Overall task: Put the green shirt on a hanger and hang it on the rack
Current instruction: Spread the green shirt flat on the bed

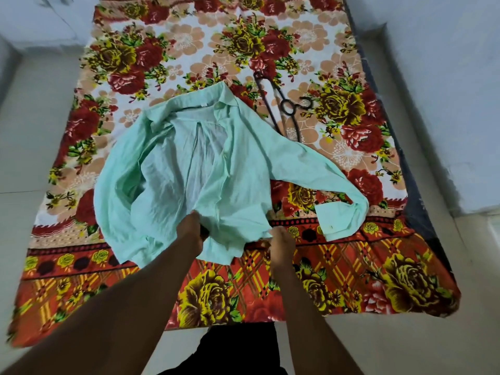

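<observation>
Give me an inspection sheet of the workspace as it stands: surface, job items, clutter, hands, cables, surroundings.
Surface: floral bedsheet spread over a mattress on the floor.
Job's things: green shirt lies open and crumpled, collar at the far end, one sleeve stretched to the person's right; dark hanger lies beside its collar, partly under the shirt. Rack: nothing seen.
Clutter: nothing seen.
Grippers: left hand and right hand both grip the shirt's near hem.
Cables: nothing seen.
Surroundings: pale tiled floor on both sides; pale wall to the right.
</observation>
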